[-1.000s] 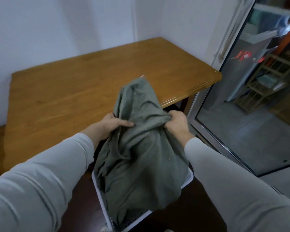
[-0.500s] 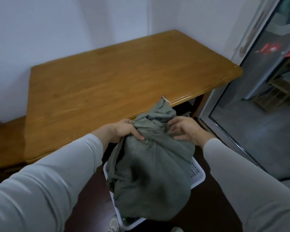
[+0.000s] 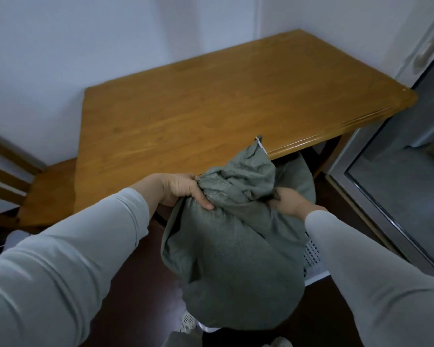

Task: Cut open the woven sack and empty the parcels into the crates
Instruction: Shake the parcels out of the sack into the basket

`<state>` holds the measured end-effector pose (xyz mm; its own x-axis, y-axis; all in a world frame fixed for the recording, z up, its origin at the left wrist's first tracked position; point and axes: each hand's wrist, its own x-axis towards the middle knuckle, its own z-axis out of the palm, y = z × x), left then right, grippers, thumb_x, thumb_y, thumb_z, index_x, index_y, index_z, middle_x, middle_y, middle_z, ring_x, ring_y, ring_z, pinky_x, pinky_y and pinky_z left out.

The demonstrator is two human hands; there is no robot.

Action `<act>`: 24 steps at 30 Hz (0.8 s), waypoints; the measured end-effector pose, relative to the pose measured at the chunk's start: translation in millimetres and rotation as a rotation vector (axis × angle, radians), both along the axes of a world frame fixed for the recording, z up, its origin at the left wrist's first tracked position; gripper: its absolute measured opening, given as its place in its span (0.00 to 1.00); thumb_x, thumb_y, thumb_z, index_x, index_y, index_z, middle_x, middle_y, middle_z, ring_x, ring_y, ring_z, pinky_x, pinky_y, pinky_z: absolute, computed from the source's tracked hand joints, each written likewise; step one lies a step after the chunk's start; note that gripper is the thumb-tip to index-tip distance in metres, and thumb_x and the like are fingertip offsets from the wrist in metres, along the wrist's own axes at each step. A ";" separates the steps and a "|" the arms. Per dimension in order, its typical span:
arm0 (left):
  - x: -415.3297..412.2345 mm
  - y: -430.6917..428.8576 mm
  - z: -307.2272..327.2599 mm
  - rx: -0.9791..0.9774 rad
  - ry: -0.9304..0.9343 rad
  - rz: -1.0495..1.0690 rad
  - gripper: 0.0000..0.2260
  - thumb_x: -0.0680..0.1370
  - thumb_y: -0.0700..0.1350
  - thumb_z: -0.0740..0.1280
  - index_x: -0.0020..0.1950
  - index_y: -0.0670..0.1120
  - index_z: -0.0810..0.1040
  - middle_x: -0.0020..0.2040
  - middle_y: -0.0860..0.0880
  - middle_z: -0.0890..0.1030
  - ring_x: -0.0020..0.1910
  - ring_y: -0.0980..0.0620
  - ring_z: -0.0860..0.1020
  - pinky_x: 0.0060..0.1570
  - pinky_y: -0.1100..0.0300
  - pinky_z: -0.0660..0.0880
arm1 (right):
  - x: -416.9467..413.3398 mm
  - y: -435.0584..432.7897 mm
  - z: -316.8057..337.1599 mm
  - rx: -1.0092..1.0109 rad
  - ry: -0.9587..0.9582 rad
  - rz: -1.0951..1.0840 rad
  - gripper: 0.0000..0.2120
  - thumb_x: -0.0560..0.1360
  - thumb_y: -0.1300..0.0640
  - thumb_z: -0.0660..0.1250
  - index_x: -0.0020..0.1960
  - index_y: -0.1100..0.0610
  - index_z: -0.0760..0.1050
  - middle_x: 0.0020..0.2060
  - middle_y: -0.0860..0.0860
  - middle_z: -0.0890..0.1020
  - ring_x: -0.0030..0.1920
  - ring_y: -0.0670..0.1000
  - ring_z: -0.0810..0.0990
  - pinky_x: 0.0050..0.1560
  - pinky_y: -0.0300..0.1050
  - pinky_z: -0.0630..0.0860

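Left hand and right hand each gripped a fistful of cloth on either side of the sack. It hung with its long axis vertical and its bulk below both hands, over the white crate by the table near edge. Neither hand was nearer.

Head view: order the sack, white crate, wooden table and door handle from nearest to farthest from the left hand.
1. The sack: gripped by the left hand at its bunched neck.
2. The wooden table: its near edge lies just behind the hand.
3. The white crate: lower right, past the sack.
4. The door handle: far upper right.
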<state>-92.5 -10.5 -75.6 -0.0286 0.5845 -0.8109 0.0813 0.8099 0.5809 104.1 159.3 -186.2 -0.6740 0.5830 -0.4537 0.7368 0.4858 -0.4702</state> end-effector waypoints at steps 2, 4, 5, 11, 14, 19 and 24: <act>-2.1 2.4 4.3 0.056 0.136 0.095 0.19 0.68 0.33 0.74 0.58 0.42 0.79 0.56 0.44 0.82 0.55 0.45 0.80 0.49 0.53 0.80 | 5.2 5.7 12.5 -0.006 0.063 -0.129 0.15 0.77 0.53 0.64 0.58 0.62 0.73 0.56 0.58 0.78 0.60 0.59 0.76 0.53 0.45 0.69; -2.4 6.8 10.7 0.088 0.258 0.144 0.25 0.65 0.36 0.78 0.60 0.41 0.77 0.57 0.45 0.81 0.58 0.44 0.78 0.55 0.50 0.77 | 10.4 11.4 32.5 0.006 0.186 -0.267 0.14 0.75 0.55 0.67 0.57 0.62 0.75 0.52 0.56 0.78 0.58 0.58 0.77 0.52 0.45 0.70; -1.5 9.2 14.6 0.108 0.292 0.157 0.26 0.64 0.37 0.78 0.61 0.41 0.76 0.57 0.46 0.80 0.58 0.44 0.77 0.57 0.50 0.75 | 12.1 15.0 43.2 0.019 0.273 -0.336 0.14 0.75 0.57 0.67 0.59 0.63 0.76 0.53 0.57 0.80 0.58 0.58 0.77 0.55 0.47 0.72; 4.5 20.0 44.9 0.364 0.350 0.321 0.22 0.67 0.41 0.78 0.58 0.44 0.76 0.56 0.47 0.78 0.56 0.45 0.76 0.62 0.48 0.73 | 9.4 33.3 113.3 0.164 0.545 -0.587 0.15 0.79 0.62 0.58 0.64 0.63 0.73 0.63 0.59 0.77 0.65 0.59 0.73 0.64 0.48 0.68; 7.6 21.0 51.5 0.456 0.337 0.449 0.21 0.67 0.42 0.77 0.57 0.42 0.76 0.52 0.47 0.80 0.52 0.46 0.78 0.55 0.51 0.75 | 15.9 29.4 124.3 0.221 0.586 -0.641 0.14 0.78 0.61 0.57 0.61 0.65 0.74 0.60 0.60 0.78 0.62 0.60 0.75 0.61 0.48 0.69; 18.0 32.7 78.8 0.594 0.303 0.672 0.20 0.70 0.43 0.75 0.59 0.39 0.77 0.50 0.46 0.81 0.48 0.47 0.79 0.44 0.55 0.75 | 33.2 33.9 163.3 0.320 0.642 -0.710 0.14 0.77 0.63 0.57 0.59 0.66 0.74 0.58 0.62 0.78 0.60 0.61 0.75 0.61 0.51 0.70; 40.9 57.1 112.4 0.668 0.269 0.677 0.18 0.70 0.43 0.75 0.56 0.39 0.77 0.46 0.46 0.82 0.44 0.47 0.81 0.36 0.58 0.77 | 59.1 36.5 172.0 0.291 0.656 -0.810 0.10 0.78 0.61 0.56 0.51 0.62 0.75 0.50 0.60 0.78 0.57 0.61 0.76 0.52 0.47 0.70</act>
<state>-51.6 46.6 36.8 -0.6607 0.7121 -0.2374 -0.0815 0.2464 0.9657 163.1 195.8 -14.2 -0.1009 0.9914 0.0832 0.5362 0.1246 -0.8349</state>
